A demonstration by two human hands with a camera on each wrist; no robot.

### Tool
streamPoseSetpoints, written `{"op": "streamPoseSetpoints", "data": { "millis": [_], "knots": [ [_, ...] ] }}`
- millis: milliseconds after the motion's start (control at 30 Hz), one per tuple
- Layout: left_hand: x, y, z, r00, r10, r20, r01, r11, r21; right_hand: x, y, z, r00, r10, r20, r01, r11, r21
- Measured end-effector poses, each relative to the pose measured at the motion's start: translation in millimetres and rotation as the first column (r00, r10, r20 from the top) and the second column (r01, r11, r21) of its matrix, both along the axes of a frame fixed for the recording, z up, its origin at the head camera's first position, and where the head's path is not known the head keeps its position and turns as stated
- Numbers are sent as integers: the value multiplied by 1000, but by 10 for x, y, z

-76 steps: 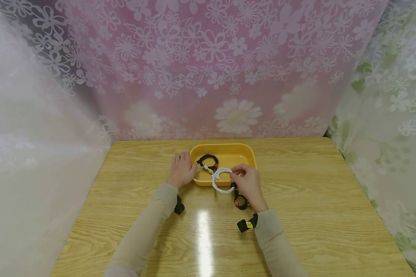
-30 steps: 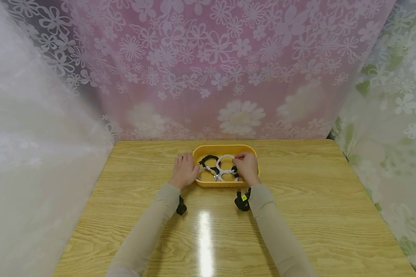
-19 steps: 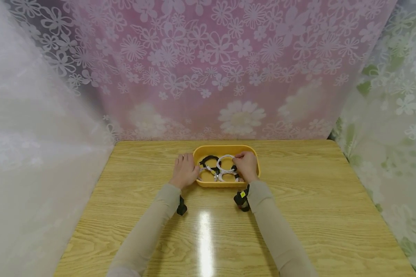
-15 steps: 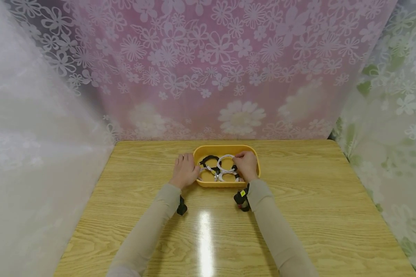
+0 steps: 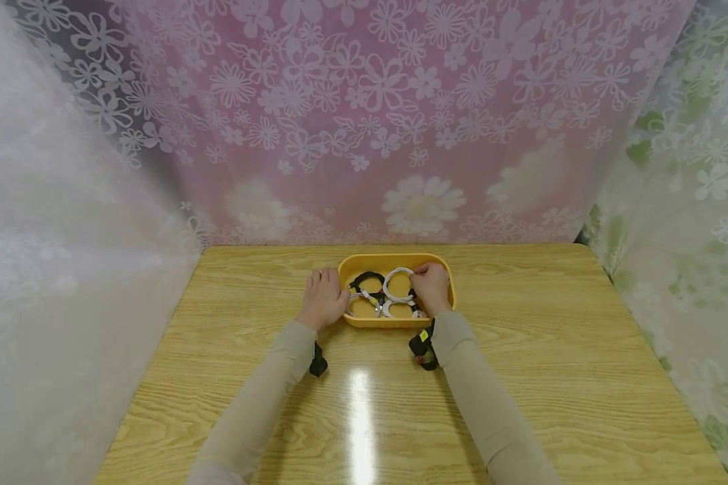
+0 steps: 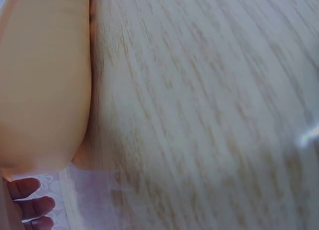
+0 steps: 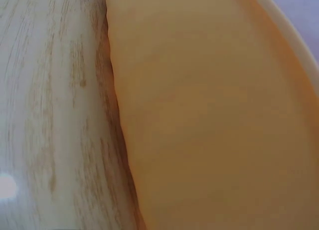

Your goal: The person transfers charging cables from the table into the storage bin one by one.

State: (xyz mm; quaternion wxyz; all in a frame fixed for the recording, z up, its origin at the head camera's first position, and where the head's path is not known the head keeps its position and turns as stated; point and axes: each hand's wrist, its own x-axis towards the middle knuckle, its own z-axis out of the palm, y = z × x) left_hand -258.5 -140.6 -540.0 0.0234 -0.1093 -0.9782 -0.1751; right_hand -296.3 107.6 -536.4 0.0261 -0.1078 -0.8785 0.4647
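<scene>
A yellow tray [image 5: 394, 323] holds a black coiled cable [image 5: 369, 276], a white cable with a yellow part [image 5: 364, 295] and another white coil [image 5: 399, 309]. My right hand [image 5: 432, 286] is inside the tray's right part, its thumb and fingers pinching a white cable coil [image 5: 394, 298] with a black tie. At the tray's left end my left hand [image 5: 323, 296] rests with extended fingers against the rim. The left wrist view shows some of its fingertips [image 6: 37, 206] past the tray wall [image 6: 42, 80]; in the right wrist view the tray wall [image 7: 209, 115] hides the right hand.
A black looped cable [image 5: 429, 362] lies on the wooden table [image 5: 552, 350] in front of the tray, partly behind the right wrist camera [image 5: 420, 343]. The left wrist camera [image 5: 318, 362] is near the tray's front left. Floral curtains [image 5: 400, 121] stand behind and at both sides.
My right hand has carried the white coil from above the tray's front edge back into its right part, lately shifting slightly right. My left hand has stayed at the left end.
</scene>
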Motion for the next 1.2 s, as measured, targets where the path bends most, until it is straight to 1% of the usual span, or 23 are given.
{"op": "streamPoseSetpoints", "data": {
  "millis": [133,267,533,767,1000,1200],
  "knots": [
    [8,4,23,1000,1,2,-1,1000,6,-21,-2,-12,1000,0,-1,0,1000,12],
    [8,6,27,1000,4,17,-4,1000,-7,-32,-1,-26,1000,3,6,-3,1000,25],
    [-18,4,0,1000,15,21,-14,1000,-14,-46,8,-29,999,34,36,-36,997,66],
    [-24,5,-19,1000,14,14,-14,1000,-1,-36,10,-59,996,63,58,-66,996,56],
    [-27,15,-12,1000,17,9,-17,1000,-2,-12,24,-31,994,93,56,-98,991,91],
    [-29,15,-7,1000,20,10,-20,1000,-13,26,26,11,989,127,82,-135,986,101]
  ]
}}
